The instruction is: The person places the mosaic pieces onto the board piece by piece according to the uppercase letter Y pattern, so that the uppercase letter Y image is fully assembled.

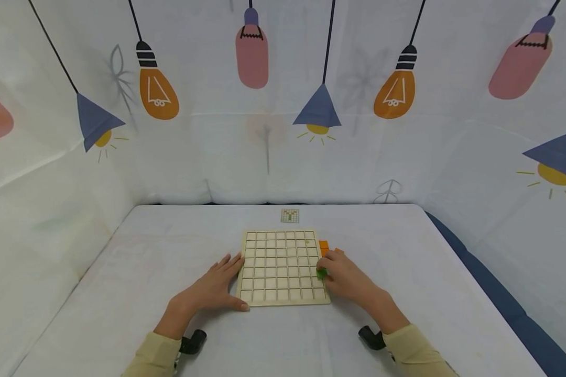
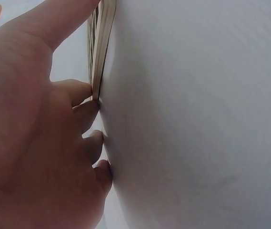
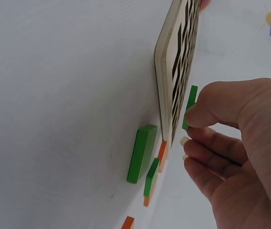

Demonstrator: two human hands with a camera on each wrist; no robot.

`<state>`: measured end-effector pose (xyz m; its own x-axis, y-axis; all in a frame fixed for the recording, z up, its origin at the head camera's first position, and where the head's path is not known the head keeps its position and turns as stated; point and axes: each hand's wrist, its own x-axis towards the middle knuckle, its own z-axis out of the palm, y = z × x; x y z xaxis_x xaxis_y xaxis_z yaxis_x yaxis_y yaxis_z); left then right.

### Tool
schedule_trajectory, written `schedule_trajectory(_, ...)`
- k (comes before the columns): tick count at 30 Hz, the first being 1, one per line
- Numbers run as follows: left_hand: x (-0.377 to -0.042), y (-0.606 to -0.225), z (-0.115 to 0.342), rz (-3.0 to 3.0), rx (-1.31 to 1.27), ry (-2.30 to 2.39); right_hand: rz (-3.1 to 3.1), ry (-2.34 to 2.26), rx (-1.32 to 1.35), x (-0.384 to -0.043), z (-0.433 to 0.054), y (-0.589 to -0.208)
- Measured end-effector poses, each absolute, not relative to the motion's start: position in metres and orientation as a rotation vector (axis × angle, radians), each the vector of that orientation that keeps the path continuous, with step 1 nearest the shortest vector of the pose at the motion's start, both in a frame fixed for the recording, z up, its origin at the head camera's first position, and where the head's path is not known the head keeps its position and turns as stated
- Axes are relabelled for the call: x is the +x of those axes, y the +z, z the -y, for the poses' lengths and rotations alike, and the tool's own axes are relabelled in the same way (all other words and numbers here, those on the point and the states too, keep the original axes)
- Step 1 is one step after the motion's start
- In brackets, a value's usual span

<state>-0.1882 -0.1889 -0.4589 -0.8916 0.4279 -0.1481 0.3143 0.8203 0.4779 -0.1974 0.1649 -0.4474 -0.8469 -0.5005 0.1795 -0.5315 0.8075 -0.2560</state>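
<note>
A square wooden grid board (image 1: pixel 283 302) lies flat in the middle of the table, its raised lines marking off square cells. My left hand (image 1: pixel 215 286) is spread along its left side, fingertips at the edge and thumb at the near corner. In the left wrist view, fingers (image 2: pixel 93 143) line up beside the board's side (image 2: pixel 103 52). Over the board's right edge, my right hand (image 1: pixel 348 278) pinches a thin green tile (image 3: pixel 191 105) between thumb and finger. From the head camera, that hand covers most of the tile.
Close to the board's right side are orange tiles (image 1: pixel 324 245), partly behind the right hand. Green tiles (image 3: pixel 141 155) lie there too, seen from the right wrist. A small card with a coloured grid pattern (image 1: pixel 290 215) lies beyond the board. A white patterned curtain (image 1: pixel 273 157) hangs behind the table.
</note>
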Motion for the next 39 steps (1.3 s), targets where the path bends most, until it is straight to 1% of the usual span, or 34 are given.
schedule_trajectory(12,-0.189,-0.454,0.189,-2.749,0.565,0.673,2.81,0.492,0.956,-0.199,-0.15,-0.441)
schedule_trajectory(27,-0.189,-0.456,0.189,-2.747,0.584,0.696,2.915,0.506,0.979,-0.198,-0.127,-0.444)
schedule_trajectory(39,-0.187,-0.455,0.19,-2.75,0.586,0.689,2.909,0.508,1.054,-0.197,-0.107,-0.445)
